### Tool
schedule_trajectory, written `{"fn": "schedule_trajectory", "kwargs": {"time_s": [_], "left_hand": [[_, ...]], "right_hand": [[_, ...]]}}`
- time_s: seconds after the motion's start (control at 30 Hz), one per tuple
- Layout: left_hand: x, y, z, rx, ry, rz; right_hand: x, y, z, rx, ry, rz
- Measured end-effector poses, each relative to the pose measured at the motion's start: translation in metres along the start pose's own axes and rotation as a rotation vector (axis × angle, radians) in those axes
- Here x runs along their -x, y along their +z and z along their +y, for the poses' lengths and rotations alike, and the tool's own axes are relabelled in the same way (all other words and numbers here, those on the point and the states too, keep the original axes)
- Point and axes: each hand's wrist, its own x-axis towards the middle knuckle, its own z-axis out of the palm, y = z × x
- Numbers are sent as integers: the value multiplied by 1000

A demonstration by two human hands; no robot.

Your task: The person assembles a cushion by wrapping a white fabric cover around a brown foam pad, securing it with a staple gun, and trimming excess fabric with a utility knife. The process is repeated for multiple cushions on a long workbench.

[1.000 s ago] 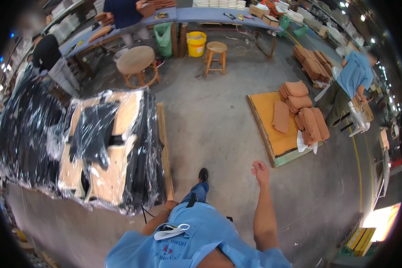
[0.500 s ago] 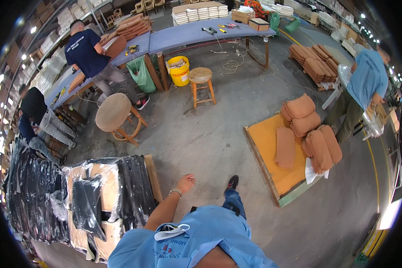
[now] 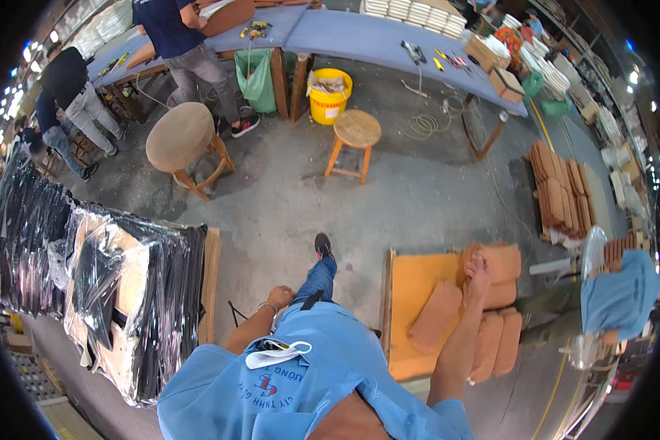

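Observation:
My left hand (image 3: 279, 296) hangs beside my left thigh, a bracelet at its wrist. Its fingers look loosely curled, and nothing shows in them. Out to the right, my right hand (image 3: 478, 268) appears in front of a pile of brown cushions (image 3: 500, 262), fingers curled in. I cannot tell whether it touches them; no held thing is visible. Another brown cushion (image 3: 436, 315) lies slantwise on the orange-topped pallet (image 3: 411, 282), and more cushions (image 3: 497, 345) are stacked at the near right, partly behind my forearm.
Plastic-wrapped dark panels (image 3: 176, 286) stand at left. Ahead are a padded round stool (image 3: 180, 136), a wooden stool (image 3: 357, 130), a yellow bucket (image 3: 331, 103) and a long blue-covered table (image 3: 359, 44). A cable (image 3: 425, 126) lies on the floor. Co-workers stand left and right.
I have stepped closer to the pallet, which now sits directly at my right. My right arm has come into view, reaching over it. My left hand has drawn back to my thigh.

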Motion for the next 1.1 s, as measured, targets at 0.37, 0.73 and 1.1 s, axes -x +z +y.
{"fn": "schedule_trajectory", "kwargs": {"time_s": [0.37,0.73,1.1], "left_hand": [[-260,-113,127,-171,112,108],[-412,-247,213,95,34,122],[-520,-389,177,326,-331,243]], "right_hand": [[7,148,180,742,494,-523],[-255,322,235,-137,912,-140],[-552,756,61,461,185,-610]]}}
